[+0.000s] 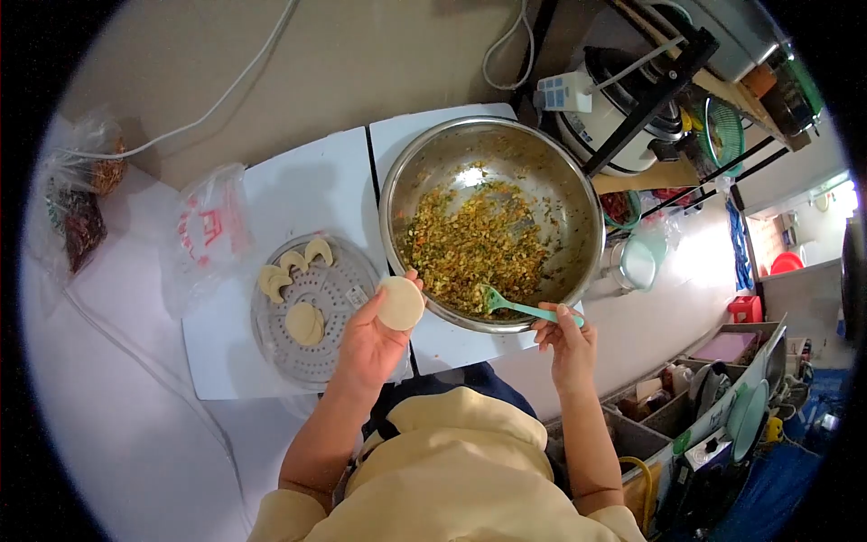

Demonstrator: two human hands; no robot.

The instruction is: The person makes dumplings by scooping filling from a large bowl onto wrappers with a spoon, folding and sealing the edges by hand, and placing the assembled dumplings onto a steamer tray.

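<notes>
My left hand (372,339) holds up a round dumpling wrapper (401,303) near the left rim of a large steel bowl (578,199). Chopped filling (479,244) with green and orange bits covers the bowl's bottom. In my right hand (567,341) is a pale green spoon (528,310), its head dipping into the filling at the bowl's near side. Left of the bowl lies a round perforated steel tray (339,339). Several folded dumplings (293,262) sit along its far left part, and a small stack of wrappers (305,323) rests nearer to me.
A clear plastic bag with red print (212,221) lies at the white table's (289,181) left edge. At the right, a black-framed shelf (650,99) carries a rice cooker (605,135) and a power strip (564,92). A grey sink counter (668,415) stands lower right.
</notes>
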